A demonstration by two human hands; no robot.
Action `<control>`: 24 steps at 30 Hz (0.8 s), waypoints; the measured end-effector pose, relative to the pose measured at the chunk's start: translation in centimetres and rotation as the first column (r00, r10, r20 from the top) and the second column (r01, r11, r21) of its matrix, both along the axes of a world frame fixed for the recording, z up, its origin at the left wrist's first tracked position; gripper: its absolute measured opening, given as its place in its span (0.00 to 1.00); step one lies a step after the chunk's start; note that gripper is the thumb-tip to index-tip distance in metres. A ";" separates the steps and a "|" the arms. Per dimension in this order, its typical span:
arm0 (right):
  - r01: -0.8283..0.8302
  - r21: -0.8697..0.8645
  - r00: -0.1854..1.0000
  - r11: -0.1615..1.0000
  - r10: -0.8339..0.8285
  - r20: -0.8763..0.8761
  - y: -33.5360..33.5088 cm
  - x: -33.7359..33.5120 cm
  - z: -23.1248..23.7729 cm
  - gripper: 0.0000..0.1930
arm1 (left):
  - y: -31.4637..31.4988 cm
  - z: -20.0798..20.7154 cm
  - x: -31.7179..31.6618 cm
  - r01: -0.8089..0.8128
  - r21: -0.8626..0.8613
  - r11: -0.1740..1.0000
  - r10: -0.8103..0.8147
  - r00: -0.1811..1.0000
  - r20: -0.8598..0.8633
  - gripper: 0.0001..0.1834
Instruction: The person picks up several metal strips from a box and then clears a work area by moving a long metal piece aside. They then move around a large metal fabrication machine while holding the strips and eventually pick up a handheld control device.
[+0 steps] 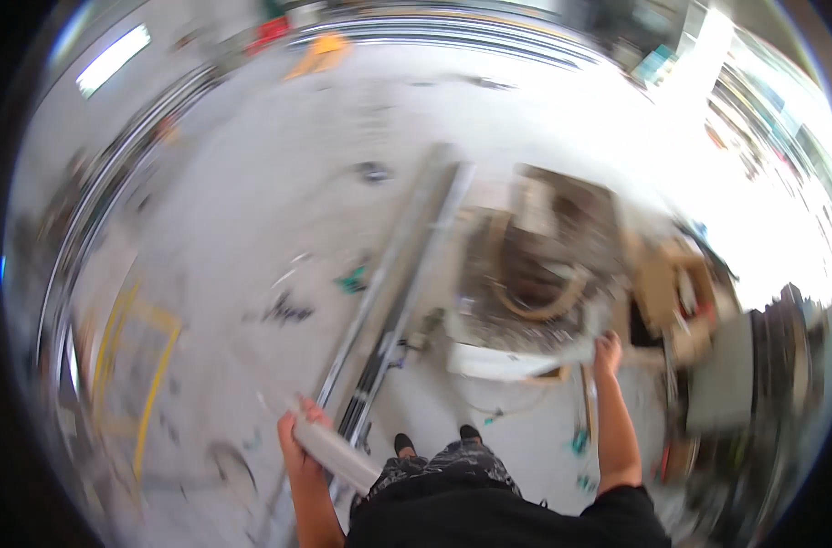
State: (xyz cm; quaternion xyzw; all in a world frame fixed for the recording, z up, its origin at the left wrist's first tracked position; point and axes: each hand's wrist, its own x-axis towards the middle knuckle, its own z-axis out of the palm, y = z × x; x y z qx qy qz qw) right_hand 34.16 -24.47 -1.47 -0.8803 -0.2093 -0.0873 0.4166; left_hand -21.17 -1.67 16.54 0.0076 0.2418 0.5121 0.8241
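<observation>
My left hand [301, 429] is closed around a long pale tube with a narrow nozzle, shaped like a caulking gun [338, 457]. The nozzle points forward and left, and its back end lies close to my hip. Out to the right, my right hand [608, 352] hangs near the front right corner of a low stand with a white front [489, 363]. Its fingers look bent, but blur hides whether they hold anything. A tan ring-shaped strip [537, 315] lies on the brown, cluttered top of that stand.
Long metal profiles [393, 315] run forward along the floor beside my feet. An opened cardboard box [676, 288] sits right of the stand. Yellow floor tape [156, 393], green scraps [352, 279] and dark bits [288, 310] lie leftward. More profiles [452, 35] line the far side.
</observation>
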 end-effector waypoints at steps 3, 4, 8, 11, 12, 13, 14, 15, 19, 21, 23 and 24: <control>-0.045 -0.222 0.990 0.974 0.014 -0.141 2.0 1.7 0.8 0.18 | -3.0 0.6 -0.1 -0.065 0.095 0.993 0.078 0.986 -0.144 0.20; -0.099 -0.384 0.977 0.918 0.017 -0.212 0.6 4.3 -0.9 0.18 | -4.0 2.2 0.5 -0.039 0.194 0.980 0.117 0.907 -0.404 0.21; -0.198 -0.262 0.980 0.945 0.194 -0.043 1.1 2.3 3.4 0.10 | -10.0 2.8 -1.4 -0.233 0.184 0.955 0.271 0.938 -0.218 0.24; -0.077 -0.401 0.978 0.913 0.147 0.146 6.5 -4.9 5.1 0.11 | -14.3 4.1 -3.5 -0.520 0.124 0.845 0.534 0.816 -0.221 0.24; -0.035 -0.298 0.967 0.954 0.108 0.232 1.9 -2.9 4.7 0.11 | -15.6 4.7 -4.3 -0.513 0.149 0.845 0.528 0.845 -0.089 0.23; -0.039 -0.272 0.966 0.961 0.106 0.236 0.3 -4.1 3.8 0.11 | -16.1 4.9 -4.9 -0.517 0.171 0.839 0.534 0.842 -0.074 0.23; -0.200 -0.290 0.952 0.936 0.256 0.168 0.4 -4.4 2.3 0.10 | -16.9 2.8 -4.7 -0.561 0.188 0.806 0.577 0.815 -0.047 0.23; -0.351 -0.316 0.916 0.882 0.394 0.082 0.2 -6.2 0.8 0.10 | -18.1 2.4 -5.6 -0.593 0.194 0.781 0.610 0.791 -0.040 0.23; -0.838 -0.320 0.527 0.442 0.808 -0.262 3.5 -13.9 -6.9 0.10 | -24.1 2.6 -9.9 -0.819 0.123 0.561 0.821 0.569 0.047 0.22; -0.963 -0.173 0.256 0.208 0.907 -0.335 7.2 -17.7 -9.4 0.10 | -26.0 1.4 -12.2 -0.797 0.200 0.569 0.814 0.580 -0.005 0.19; -0.958 0.081 0.110 0.276 0.611 -0.784 10.6 -27.8 -5.6 0.06 | -29.5 0.8 -15.4 -0.834 0.132 0.536 0.827 0.550 0.119 0.22; -0.950 0.134 0.091 0.281 0.662 -0.744 11.7 -31.9 -4.9 0.05 | -31.0 0.5 -17.3 -0.848 0.134 0.513 0.840 0.528 0.126 0.22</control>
